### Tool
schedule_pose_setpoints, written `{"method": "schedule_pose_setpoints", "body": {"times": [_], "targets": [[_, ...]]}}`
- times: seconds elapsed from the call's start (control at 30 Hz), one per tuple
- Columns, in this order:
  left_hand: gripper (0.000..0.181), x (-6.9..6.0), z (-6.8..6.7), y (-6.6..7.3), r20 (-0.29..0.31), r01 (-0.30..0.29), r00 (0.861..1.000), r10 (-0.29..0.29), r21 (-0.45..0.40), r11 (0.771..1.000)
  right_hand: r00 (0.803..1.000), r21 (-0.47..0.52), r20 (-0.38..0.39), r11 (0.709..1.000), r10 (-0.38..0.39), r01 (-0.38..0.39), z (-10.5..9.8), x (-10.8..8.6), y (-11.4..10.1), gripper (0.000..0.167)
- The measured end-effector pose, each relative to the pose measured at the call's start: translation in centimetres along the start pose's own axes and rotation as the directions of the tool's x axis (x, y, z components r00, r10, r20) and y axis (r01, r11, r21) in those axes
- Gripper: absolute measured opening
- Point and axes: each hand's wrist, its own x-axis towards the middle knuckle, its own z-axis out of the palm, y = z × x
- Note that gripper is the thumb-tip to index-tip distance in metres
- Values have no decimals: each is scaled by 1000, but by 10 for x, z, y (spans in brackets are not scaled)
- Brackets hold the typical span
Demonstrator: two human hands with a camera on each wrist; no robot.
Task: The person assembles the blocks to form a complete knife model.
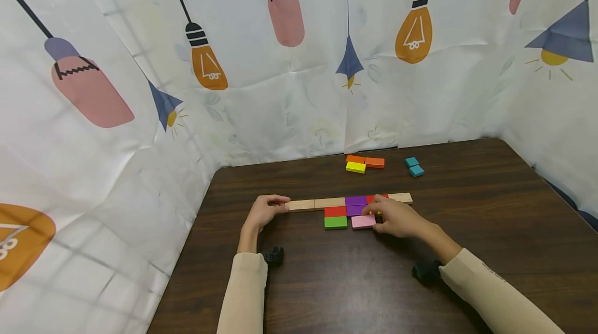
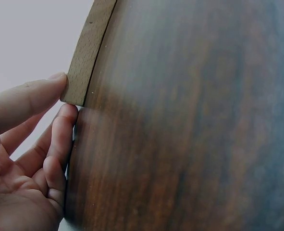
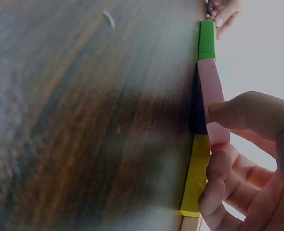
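Observation:
My left hand pinches the left end of a plain wooden block, which leads a row of blocks. In the left wrist view the thumb meets that block's corner. My right hand holds a pink block between thumb and fingers, slightly tilted and in front of the purple blocks. Beside it on the left sit a green block and a red block. A yellow block shows beside the pink one in the right wrist view; in the head view my right hand mostly hides it.
Orange blocks and a yellow block lie at the table's back. Two blue blocks sit farther right. Another plain block ends the row on the right. A patterned cloth hangs behind the dark table.

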Motion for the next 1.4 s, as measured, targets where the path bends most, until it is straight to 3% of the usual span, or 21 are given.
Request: {"method": "schedule_pose_setpoints", "body": {"times": [0.5,1.4], "targets": [[22,1,0,-1,-7,1,1000,-1,8,1000,999,59,7,998,39,-39,-1,2,3,18],[23,1,1,0,-3,4,1000,-4,7,1000,999,46,-38,998,39,-37,6,12,-3,16]]}}
